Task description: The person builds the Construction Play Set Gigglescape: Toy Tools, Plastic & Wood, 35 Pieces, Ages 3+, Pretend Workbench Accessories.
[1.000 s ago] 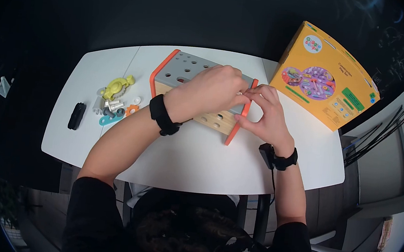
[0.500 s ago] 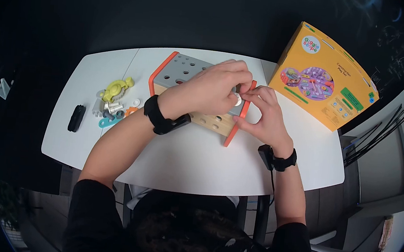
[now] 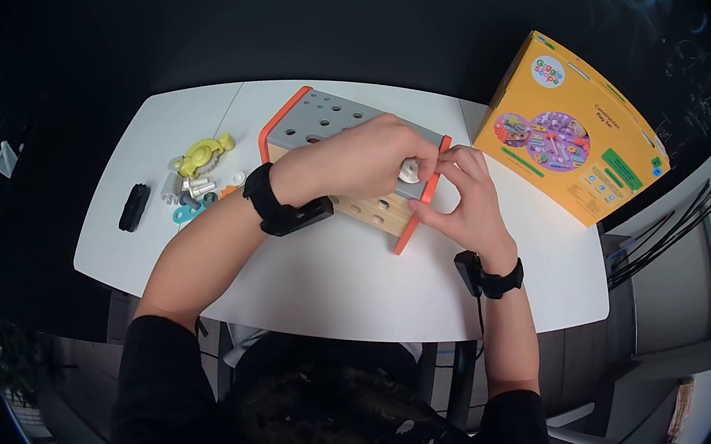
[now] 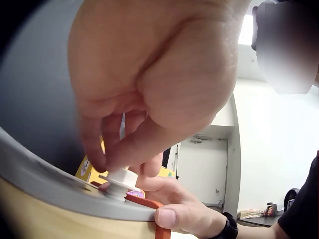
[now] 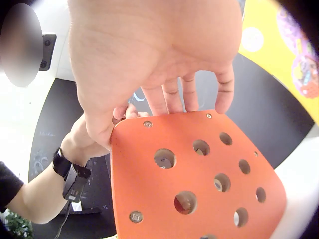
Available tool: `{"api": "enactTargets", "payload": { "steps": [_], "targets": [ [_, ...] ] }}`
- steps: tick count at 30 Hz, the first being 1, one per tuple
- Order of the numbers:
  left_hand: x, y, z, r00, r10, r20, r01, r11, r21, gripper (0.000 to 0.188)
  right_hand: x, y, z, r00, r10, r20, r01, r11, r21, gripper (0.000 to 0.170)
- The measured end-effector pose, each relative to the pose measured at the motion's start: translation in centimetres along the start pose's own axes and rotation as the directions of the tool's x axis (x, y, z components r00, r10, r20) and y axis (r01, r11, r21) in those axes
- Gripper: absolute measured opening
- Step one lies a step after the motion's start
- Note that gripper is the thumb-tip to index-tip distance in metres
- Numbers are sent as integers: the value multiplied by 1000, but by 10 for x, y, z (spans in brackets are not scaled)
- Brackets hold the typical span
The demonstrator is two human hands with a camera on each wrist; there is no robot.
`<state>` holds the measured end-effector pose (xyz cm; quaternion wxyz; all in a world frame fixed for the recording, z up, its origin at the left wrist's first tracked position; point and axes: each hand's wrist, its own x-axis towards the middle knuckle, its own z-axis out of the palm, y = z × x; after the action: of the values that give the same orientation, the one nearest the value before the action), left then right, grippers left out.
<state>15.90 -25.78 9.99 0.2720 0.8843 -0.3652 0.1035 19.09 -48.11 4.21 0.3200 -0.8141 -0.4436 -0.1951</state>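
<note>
A toy workbench [image 3: 297,118] with a grey, holed top, a pale wood front and orange end panels stands on the table. Near its right end my left hand [image 3: 362,154] pinches a white flanged toy bolt [image 4: 119,183], fingertips and thumb around its upper part. The bolt's lower end sits close over the grey top, partly hidden. My right hand [image 3: 470,203] grips the right orange end panel [image 5: 199,164]. Its thumb [image 4: 168,217] lies at the front corner, with the other fingers over the panel's top edge.
A yellow play set box [image 3: 574,127] stands at the back right. Left of the workbench lie a yellow-green toy piece [image 3: 201,156], silvery screws [image 3: 198,187], a white ring [image 3: 239,178], a turquoise piece [image 3: 188,214] and a black case [image 3: 135,207] on the white table [image 3: 323,292].
My left hand has turned and shifted slightly at the bolt, so more of the white bolt shows beneath the fingers. The right hand keeps its grip on the orange panel.
</note>
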Motion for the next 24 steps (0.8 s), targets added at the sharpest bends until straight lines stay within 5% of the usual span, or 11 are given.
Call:
{"api": "enactTargets", "payload": {
  "steps": [3, 5, 12, 17, 24],
  "targets": [
    [1, 4, -3, 982, -154, 113, 168, 978, -124, 22, 0, 1, 1, 1000, -6, -2, 6, 1000, 9, 48],
    [0, 2, 2, 984, 2, -179, -2, 1000, 2, 11, 0, 2, 3, 999, -20, -32, 21, 1000, 21, 49],
    [-1, -1, 14, 989, -78, -124, 112, 951, 289, 21, -1, 2, 3, 1000, -8, -15, 9, 1000, 4, 50],
    [-1, -5, 8, 998, 10, -69, -5, 998, 66, 5, 0, -1, 1, 1000, 6, -14, -6, 1000, 12, 50],
    [-1, -8, 2, 998, 29, 60, -24, 996, -89, 10, 0, 0, 1, 1000, 1, -20, -1, 1000, 3, 49]
  ]
}}
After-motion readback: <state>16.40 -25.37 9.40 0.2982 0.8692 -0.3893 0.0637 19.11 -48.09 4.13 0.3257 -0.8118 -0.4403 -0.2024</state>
